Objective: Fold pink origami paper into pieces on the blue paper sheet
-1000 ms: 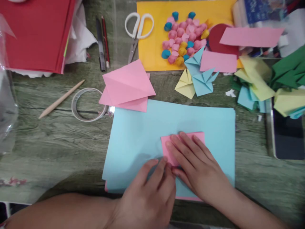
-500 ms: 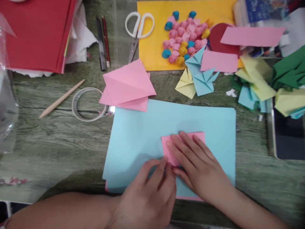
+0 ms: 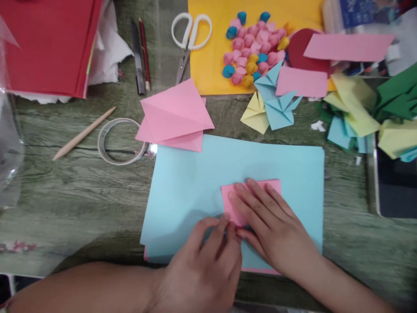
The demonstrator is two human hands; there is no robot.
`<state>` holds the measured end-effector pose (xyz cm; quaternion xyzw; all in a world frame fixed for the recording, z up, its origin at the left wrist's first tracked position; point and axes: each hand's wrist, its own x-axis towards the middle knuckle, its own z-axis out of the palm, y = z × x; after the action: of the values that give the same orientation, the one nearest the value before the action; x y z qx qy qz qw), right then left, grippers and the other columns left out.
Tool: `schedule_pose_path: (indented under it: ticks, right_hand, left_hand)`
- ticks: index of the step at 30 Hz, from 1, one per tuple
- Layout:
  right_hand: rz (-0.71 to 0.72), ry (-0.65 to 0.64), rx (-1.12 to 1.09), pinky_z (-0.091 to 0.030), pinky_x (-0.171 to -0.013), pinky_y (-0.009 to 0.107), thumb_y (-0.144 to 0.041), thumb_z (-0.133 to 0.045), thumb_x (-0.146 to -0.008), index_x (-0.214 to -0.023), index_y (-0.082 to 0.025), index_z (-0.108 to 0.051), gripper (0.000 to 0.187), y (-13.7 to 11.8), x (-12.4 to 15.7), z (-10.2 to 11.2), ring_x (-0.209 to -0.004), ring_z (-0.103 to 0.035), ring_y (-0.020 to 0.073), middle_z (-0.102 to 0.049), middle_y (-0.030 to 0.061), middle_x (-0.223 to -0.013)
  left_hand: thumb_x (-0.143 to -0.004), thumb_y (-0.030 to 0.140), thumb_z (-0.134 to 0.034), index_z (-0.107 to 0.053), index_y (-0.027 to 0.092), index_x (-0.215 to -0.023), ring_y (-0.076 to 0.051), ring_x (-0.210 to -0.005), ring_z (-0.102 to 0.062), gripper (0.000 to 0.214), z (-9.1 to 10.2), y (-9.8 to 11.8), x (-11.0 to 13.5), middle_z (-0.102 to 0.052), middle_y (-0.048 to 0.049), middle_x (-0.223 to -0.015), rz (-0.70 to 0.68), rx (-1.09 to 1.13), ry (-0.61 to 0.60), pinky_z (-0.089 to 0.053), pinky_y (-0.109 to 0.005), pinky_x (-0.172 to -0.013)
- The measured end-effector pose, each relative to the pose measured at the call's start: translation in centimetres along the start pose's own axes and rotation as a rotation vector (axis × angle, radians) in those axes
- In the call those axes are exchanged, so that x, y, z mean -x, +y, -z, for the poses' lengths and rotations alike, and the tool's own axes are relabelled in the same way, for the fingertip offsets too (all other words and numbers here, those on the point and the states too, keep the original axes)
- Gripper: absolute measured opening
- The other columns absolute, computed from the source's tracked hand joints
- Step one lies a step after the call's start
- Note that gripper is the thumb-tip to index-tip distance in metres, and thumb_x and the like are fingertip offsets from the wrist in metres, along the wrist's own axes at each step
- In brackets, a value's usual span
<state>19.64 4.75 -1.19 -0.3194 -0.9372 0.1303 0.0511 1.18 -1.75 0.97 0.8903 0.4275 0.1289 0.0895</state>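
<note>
A folded piece of pink paper (image 3: 231, 208) lies on a stack of light blue sheets (image 3: 182, 182). My right hand (image 3: 273, 226) rests flat across the pink piece, its fingers stretched out and covering most of it. At the lower left corner of the same piece, my left hand (image 3: 208, 261) is closed, with curled fingers pressed to the paper's edge. The two hands almost meet at that edge. Just beyond the blue stack's upper left corner are larger pink paper pieces (image 3: 176, 113), overlapping it.
Scissors (image 3: 189, 39) and small rolled paper buds (image 3: 249, 41) lie on a yellow sheet (image 3: 208, 78). To the left are a tape roll (image 3: 100, 148) and a pointed wooden stick (image 3: 84, 132). Folded blue paper (image 3: 283, 111) and a phone (image 3: 395, 187) are at the right.
Both hands and the pink paper hold the same pose. The whole view has shifted very slightly.
</note>
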Motion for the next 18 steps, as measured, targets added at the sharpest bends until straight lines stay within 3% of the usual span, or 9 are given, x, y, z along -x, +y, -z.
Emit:
schedule_pose_path:
  ticks: [10, 13, 18]
  right_hand:
    - [-0.012, 0.005, -0.009, -0.029, -0.109, 0.046, -0.032, -0.048, -0.089, -0.132, -0.014, -0.044, 0.047, -0.1, -0.1, 0.1, -0.135, -0.028, 0.0237, -0.044, 0.0065, -0.139]
    - [-0.013, 0.007, -0.012, -0.029, -0.109, 0.046, -0.033, -0.049, -0.088, -0.131, -0.014, -0.045, 0.048, -0.1, -0.1, 0.1, -0.135, -0.028, 0.0240, -0.044, 0.0064, -0.139]
    - [-0.015, 0.027, -0.024, -0.029, -0.109, 0.046, -0.033, -0.050, -0.088, -0.132, -0.016, -0.045, 0.048, -0.1, 0.0, -0.1, -0.134, -0.028, 0.0236, -0.046, 0.0064, -0.137]
  left_hand:
    - [-0.085, 0.012, -0.046, -0.061, 0.014, -0.086, -0.024, -0.093, -0.059, 0.015, -0.1, -0.4, -0.7, -0.065, -0.0056, -0.091, 0.056, 0.081, 0.060, -0.039, -0.040, -0.083]
    - [-0.087, 0.013, -0.046, -0.057, 0.015, -0.084, -0.023, -0.096, -0.057, 0.012, 0.0, -0.7, -0.8, -0.064, -0.0077, -0.103, 0.099, 0.086, 0.046, -0.038, -0.039, -0.081]
    - [-0.088, 0.018, -0.047, -0.055, 0.014, -0.092, -0.027, -0.119, -0.046, 0.010, 0.2, -1.4, -1.0, -0.051, -0.0179, -0.130, 0.174, -0.021, -0.018, -0.035, -0.043, -0.089]
